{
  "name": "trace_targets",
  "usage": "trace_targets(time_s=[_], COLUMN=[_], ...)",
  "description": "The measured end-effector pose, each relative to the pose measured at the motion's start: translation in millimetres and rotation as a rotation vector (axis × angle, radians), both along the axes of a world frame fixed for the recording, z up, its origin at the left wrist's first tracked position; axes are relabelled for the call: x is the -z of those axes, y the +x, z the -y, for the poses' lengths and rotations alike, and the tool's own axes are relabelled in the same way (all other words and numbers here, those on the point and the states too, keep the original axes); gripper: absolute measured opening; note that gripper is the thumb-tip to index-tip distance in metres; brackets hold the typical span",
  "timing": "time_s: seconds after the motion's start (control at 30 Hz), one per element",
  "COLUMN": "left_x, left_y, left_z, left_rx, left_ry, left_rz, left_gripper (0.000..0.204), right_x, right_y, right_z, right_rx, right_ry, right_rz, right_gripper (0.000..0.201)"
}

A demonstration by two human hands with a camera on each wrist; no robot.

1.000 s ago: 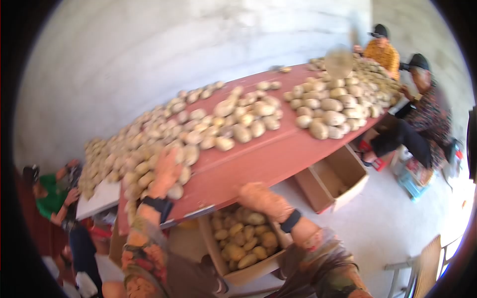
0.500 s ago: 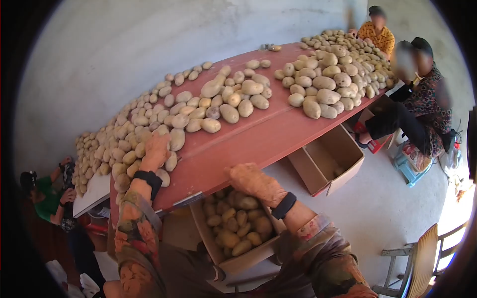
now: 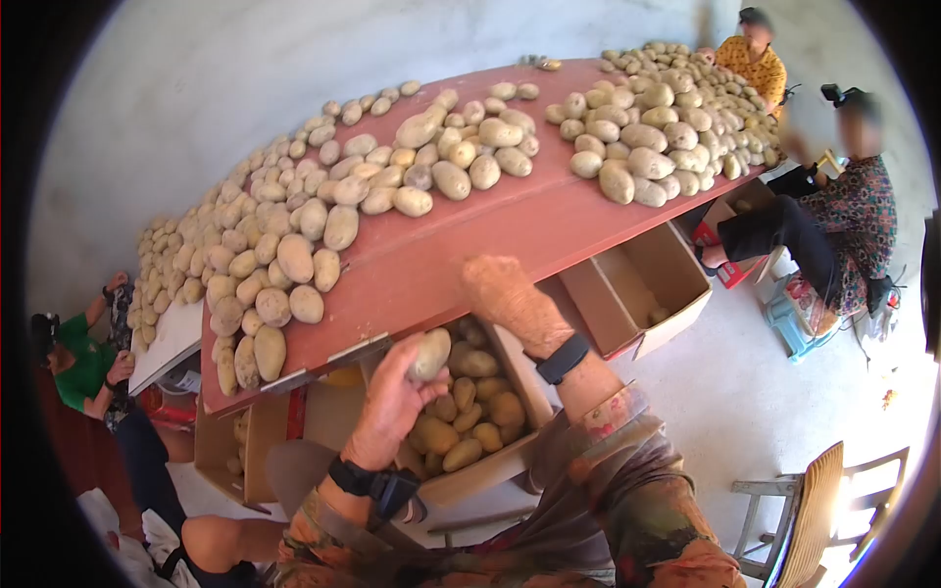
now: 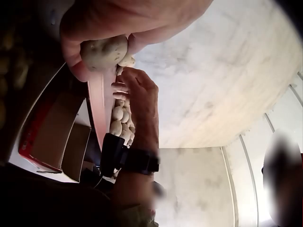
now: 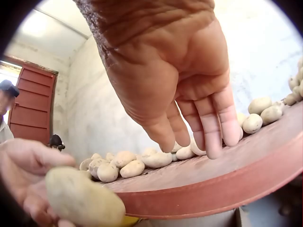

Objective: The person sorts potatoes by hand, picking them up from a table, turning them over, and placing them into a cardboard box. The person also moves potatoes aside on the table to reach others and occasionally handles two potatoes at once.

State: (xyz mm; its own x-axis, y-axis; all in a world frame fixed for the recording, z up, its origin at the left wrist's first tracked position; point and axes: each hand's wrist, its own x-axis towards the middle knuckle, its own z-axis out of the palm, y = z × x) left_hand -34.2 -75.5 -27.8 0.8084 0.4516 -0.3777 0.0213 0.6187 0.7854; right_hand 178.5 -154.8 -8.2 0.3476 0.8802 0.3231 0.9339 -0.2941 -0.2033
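My left hand (image 3: 390,400) grips a pale oval potato (image 3: 429,355) above a cardboard box (image 3: 469,482) holding many potatoes. In the left wrist view, thumb and fingers close round that potato (image 4: 105,53). Over the front edge of the red table (image 3: 417,279) hangs my right hand (image 3: 502,297). The right wrist view shows this hand (image 5: 175,71) palm toward the camera, fingers pointing down loosely and holding nothing. To its left, the held potato (image 5: 85,198) appears in the other hand. A large heap of potatoes (image 3: 294,258) covers the table's left part.
Another potato heap (image 3: 647,162) lies at the table's right end. An open, divided cardboard box (image 3: 642,284) stands under the front edge. Two people sit at the far right, another person (image 3: 80,367) at the left. A wooden chair (image 3: 809,514) is at lower right.
My left hand has left the potato heap, moving down and right with a potato in its grip. The right hand stays near the table edge.
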Motion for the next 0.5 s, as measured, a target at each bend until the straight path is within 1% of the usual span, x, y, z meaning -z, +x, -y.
trace_targets(time_s=[0.03, 0.1, 0.13, 0.17, 0.27, 0.33, 0.37, 0.43, 0.47, 0.5], left_x=[19, 63, 62, 54, 22, 1, -9, -25, -37, -61], left_y=[0, -6, -8, -10, -18, -27, -36, -61, -75, -86], left_z=[5, 1, 7, 13, 19, 18, 17, 8, 5, 4], left_rx=[-0.01, -0.051, -0.076, -0.105, -0.05, 0.069, 0.113, 0.276, 0.354, 0.52], left_ry=[-0.048, -0.121, -0.072, -0.022, 0.159, 0.195, 0.208, 0.321, 0.377, 0.429], left_rz=[-0.049, -0.036, -0.055, -0.076, -0.113, -0.068, -0.051, 0.055, 0.1, 0.253], left_gripper=[0.04, 0.039, 0.038, 0.036, 0.031, 0.023, 0.019, 0.019, 0.019, 0.02], right_x=[1, 20, 28, 30, 18, -14, -37, -87, -101, -113], right_y=[-2, -7, -8, -7, 3, -7, -19, -53, -74, -93], right_z=[1, -2, -3, -5, -9, 2, 7, 27, 36, 45], right_rx=[0.008, 0.018, 0.031, 0.044, -0.057, -0.265, -0.385, -0.66, -0.875, -1.09], right_ry=[-0.002, 0.101, 0.091, 0.084, 0.045, 0.015, -0.005, -0.091, -0.11, -0.128], right_rz=[0.031, 0.117, 0.102, 0.083, -0.12, -0.44, -0.606, -0.95, -1.037, -1.112], right_gripper=[0.009, 0.008, 0.008, 0.011, 0.024, 0.025, 0.025, 0.021, 0.021, 0.022])
